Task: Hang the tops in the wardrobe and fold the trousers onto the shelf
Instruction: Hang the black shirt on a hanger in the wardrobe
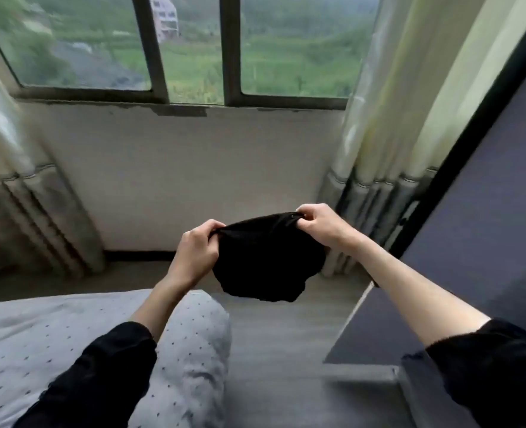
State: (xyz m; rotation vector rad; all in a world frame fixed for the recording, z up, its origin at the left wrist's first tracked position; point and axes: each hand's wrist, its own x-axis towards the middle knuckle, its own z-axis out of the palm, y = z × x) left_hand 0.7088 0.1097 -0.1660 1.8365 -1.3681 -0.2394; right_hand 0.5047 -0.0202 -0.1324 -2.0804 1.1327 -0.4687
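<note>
Black cloth, bunched and dangling: that is the 1 garment (265,261) in play, strung up in mid-air between 2 hands, and it is too crumpled to say if it is a top or trousers. Left hand (198,245) pinches 1 upper corner, fingers curled tight over the edge; right hand (320,225) pinches the other, a little higher and further out. Below the hands the fabric sags in a dark lump, hanging clear of the floor (271,335) beneath them. Risk now, as I judge it: both grips are only on a thin edge, so a slip at either corner would drop half the cloth and the shape would be lost, and it could brush the floor. Sorting it wrongly is another danger, since nothing of its cut shows yet. Count along: 1 grey dotted bedcover (39,335) under and left of the left forearm, 1 dark panel (487,211) just right of the right arm, 2 curtains (388,118) flanking the hands, 1 window (190,47) beyond them.
</note>
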